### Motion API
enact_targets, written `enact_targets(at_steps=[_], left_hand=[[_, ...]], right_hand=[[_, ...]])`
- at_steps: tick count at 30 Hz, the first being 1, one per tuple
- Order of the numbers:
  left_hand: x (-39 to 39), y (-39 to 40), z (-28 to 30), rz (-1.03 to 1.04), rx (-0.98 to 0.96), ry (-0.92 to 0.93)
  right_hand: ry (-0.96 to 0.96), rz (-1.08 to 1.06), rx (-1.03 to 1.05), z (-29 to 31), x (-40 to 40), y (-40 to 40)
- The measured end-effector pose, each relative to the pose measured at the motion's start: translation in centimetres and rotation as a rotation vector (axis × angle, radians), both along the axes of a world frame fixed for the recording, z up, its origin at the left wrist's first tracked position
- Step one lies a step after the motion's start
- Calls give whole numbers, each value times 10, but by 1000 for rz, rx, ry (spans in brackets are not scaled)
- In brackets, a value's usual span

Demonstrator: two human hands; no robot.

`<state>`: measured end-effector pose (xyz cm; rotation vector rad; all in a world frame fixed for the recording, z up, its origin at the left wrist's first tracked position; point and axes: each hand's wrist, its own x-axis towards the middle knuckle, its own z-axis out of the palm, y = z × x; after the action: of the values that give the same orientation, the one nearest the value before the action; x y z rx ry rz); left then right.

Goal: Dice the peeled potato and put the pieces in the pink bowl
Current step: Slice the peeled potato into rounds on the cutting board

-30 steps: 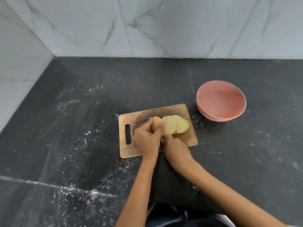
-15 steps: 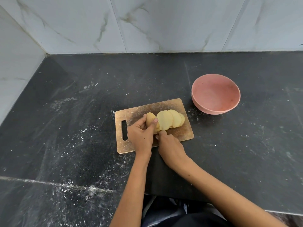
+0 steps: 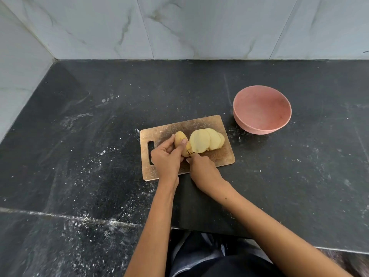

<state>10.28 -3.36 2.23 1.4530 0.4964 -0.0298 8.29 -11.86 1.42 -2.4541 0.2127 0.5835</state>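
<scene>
We see a dark stone bench point(image 3: 83, 156) dusted white, set in a marble-tiled corner — cutting board point(image 3: 199, 124) midway, pink bowl point(image 3: 279, 124) beside it. Our left hand point(image 3: 166, 159) grips the potato point(image 3: 179, 137) by its slices point(image 3: 206, 139); our right hand point(image 3: 202, 169) is curled — on what, we cannot tell

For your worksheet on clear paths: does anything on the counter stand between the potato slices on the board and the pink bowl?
Nothing visible does. The slices lie at the cutting board's right end, and only bare dark counter separates the board from the pink bowl. The bowl holds nothing yet.
</scene>
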Motion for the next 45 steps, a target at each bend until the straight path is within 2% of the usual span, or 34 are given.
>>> enact_targets(at_steps=[4, 5, 8, 11, 15, 20, 24, 33, 41, 45], left_hand=[[0, 5, -6, -5, -55, 9], [-1, 7, -8, -3, -69, 12], [-5, 15, -14, 21, -90, 24], [-10, 23, -20, 54, -111, 9], [-13, 23, -24, 18, -121, -61], [-14, 31, -31, -171, 82, -162], [-11, 37, -32, -233, 219, -223], [3, 43, -29, -396, 305, -312], [8, 38, -32, -393, 417, -364], [11, 53, -33, -360, 398, -365]], right_hand=[[231, -161, 331, 8, 9, -15], [249, -150, 332, 11, 11, -18], [193, -43, 103, 11, 12, -12], [93, -16, 11, 6, 4, 1], [81, 2, 18, 3, 4, -4], [17, -12, 158, 6, 7, -24], [-59, -38, 124, 4, 4, -32], [-47, 37, -1, 1, 2, -24], [-33, 49, -105, 0, -1, -19], [-54, 37, -23, 5, -8, -23]])
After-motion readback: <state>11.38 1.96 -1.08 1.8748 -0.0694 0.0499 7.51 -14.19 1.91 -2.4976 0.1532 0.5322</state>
